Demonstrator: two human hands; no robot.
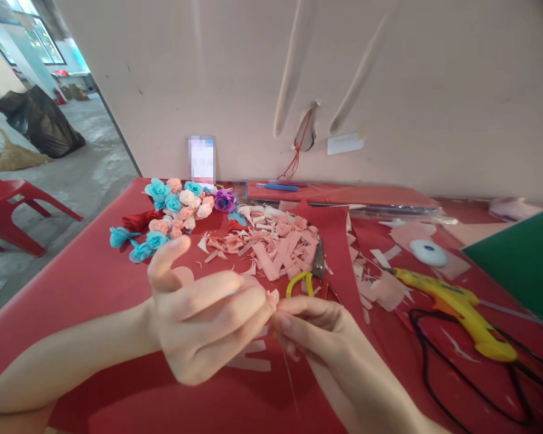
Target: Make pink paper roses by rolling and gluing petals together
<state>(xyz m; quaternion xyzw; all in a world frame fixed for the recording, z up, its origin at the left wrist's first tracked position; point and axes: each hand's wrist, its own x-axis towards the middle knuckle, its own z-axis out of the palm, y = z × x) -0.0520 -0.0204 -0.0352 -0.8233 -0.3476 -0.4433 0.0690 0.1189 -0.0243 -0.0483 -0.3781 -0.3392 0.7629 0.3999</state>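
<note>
My left hand (203,313) and my right hand (317,328) meet fingertip to fingertip low in the middle of the view, above the red table cover (90,283). Both pinch a small pink paper piece (271,296) between them; only its tip shows. The left thumb sticks up, the other fingers curl inward. A thin thread-like strand hangs down below the right hand. Just behind the hands lies a heap of pink paper scraps (271,247) and scissors with yellow handles (310,274).
Finished paper roses (176,208) in blue, pink, white, purple and red lie at the back left. A yellow glue gun (461,307) with a black cord lies at the right, near a white tape roll (428,252) and green sheet (520,262). A red chair (9,208) stands far left.
</note>
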